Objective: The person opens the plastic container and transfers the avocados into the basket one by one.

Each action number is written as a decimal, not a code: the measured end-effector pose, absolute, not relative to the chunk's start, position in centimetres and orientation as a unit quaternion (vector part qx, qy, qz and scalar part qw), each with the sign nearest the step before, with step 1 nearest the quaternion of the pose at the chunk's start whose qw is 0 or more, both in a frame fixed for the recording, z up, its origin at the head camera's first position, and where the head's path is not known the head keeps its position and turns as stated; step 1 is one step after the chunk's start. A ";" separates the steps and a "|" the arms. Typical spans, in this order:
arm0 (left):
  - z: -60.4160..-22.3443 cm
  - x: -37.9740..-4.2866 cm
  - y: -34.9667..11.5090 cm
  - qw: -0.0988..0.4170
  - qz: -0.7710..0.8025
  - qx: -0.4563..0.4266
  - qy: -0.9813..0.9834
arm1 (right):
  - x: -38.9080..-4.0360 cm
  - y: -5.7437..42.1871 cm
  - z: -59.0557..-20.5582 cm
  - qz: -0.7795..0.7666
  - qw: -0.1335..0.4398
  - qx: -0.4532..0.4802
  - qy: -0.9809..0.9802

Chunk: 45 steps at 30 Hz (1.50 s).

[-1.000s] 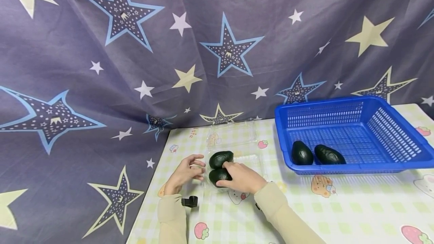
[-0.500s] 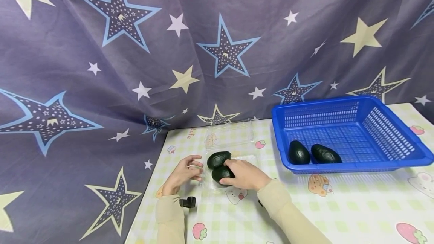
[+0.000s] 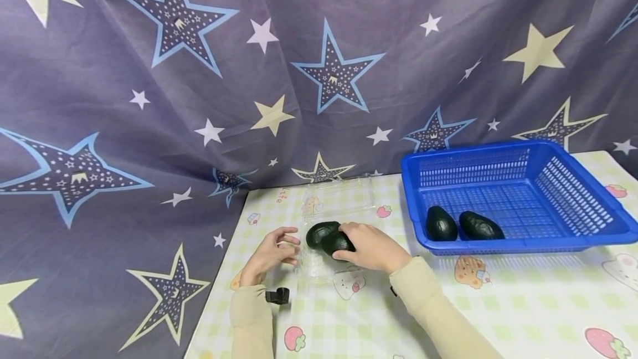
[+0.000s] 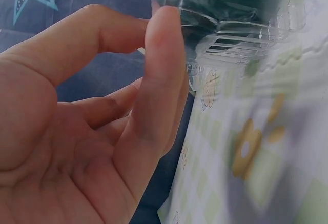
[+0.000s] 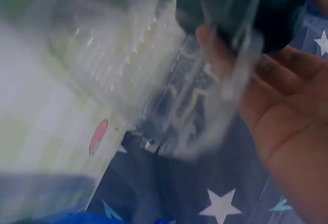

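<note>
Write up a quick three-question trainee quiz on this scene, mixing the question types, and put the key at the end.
1. How many dark green, rounded avocados lie in the blue plastic basket with slatted sides?

2. True or false: the person's right hand holds another dark avocado.

3. In the head view, where does the basket stand relative to the clear, rectangular plastic container?
A. To its left
B. To its right
C. Inside it

Key:
1. Two
2. True
3. B
</note>
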<state>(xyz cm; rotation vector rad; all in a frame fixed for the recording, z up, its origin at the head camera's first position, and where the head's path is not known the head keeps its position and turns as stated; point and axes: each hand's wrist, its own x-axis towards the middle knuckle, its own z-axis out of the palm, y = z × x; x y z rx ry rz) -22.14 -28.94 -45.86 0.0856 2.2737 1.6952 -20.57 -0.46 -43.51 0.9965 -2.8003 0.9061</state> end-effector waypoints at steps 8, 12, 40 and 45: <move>-45.8 -22.3 -29.0 0.153 0.592 0.030 0.791 | -21.0 1.1 -42.6 0.295 0.027 0.302 -0.906; -45.7 -22.2 -29.0 0.151 0.588 0.026 0.794 | -21.1 2.0 -42.2 0.296 0.032 0.296 -0.907; -45.9 -22.1 -28.8 0.150 0.588 0.031 0.794 | -21.0 8.0 -39.6 0.263 0.072 0.242 -0.931; -45.8 -22.1 -28.9 0.155 0.586 0.027 0.795 | -21.0 9.1 -38.9 0.268 0.084 0.241 -0.929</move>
